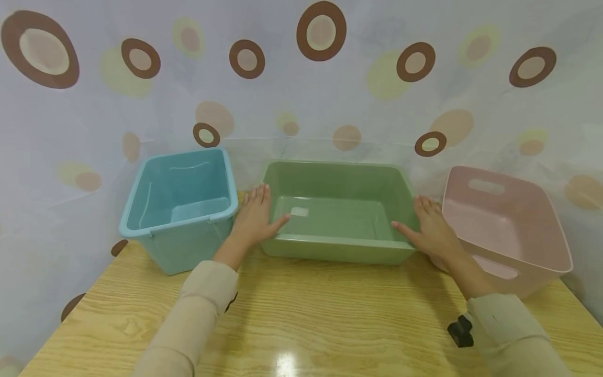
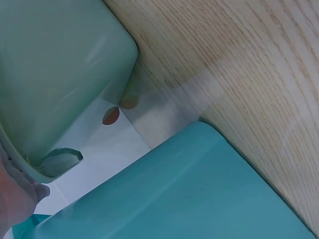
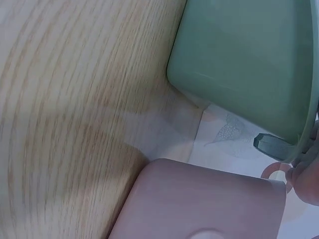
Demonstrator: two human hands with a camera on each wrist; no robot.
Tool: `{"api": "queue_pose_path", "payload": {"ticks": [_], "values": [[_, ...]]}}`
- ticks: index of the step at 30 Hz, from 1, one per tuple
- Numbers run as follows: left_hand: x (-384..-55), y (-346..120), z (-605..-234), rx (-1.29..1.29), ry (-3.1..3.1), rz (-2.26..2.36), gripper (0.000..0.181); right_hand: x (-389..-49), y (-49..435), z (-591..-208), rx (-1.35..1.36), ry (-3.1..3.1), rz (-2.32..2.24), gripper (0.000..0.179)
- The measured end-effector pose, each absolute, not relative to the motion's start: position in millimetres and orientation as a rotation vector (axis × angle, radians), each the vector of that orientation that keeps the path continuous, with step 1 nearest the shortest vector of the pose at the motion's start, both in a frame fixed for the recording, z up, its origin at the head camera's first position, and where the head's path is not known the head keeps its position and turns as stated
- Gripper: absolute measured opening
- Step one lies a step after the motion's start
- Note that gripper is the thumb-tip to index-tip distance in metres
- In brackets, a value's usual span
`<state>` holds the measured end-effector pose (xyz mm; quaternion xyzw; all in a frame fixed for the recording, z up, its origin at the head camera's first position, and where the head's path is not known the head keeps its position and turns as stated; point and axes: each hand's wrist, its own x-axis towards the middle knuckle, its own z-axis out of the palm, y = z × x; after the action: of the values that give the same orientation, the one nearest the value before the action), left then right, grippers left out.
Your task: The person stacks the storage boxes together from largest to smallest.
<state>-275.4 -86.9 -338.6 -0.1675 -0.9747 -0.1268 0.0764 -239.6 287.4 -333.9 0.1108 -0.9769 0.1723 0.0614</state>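
A wide green plastic bin (image 1: pixel 330 248) stands between both hands, with its bare inside showing in the head view. My left hand (image 1: pixel 254 217) touches its left side, fingers straight along the rim and thumb reaching over the inside. On the opposite side, my right hand (image 1: pixel 433 228) touches the right rim with fingers extended and thumb spread inward. In the left wrist view, part of the left hand (image 2: pixel 15 196) shows beside the green bin's wall (image 2: pixel 65 55). Some fingers (image 3: pixel 306 162) of the right hand appear by the rim in the right wrist view.
Left of the green bin is a light-blue bin (image 1: pixel 188 238). A pink bin (image 1: pixel 537 209) with handle slots stands at the right. All rest on a wooden table (image 1: pixel 320 314) before a patterned backdrop (image 1: pixel 282 94). A small black object (image 1: pixel 460 331) is by the right sleeve.
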Motion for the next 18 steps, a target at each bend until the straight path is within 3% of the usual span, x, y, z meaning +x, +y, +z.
{"api": "queue_pose_path", "payload": {"ticks": [18], "values": [[-297.7,-94.3,-340.1,-0.434,-2.959,-0.611,0.087,-265.0,292.1,-331.2,0.260,-2.950,0.652,0.088]]}}
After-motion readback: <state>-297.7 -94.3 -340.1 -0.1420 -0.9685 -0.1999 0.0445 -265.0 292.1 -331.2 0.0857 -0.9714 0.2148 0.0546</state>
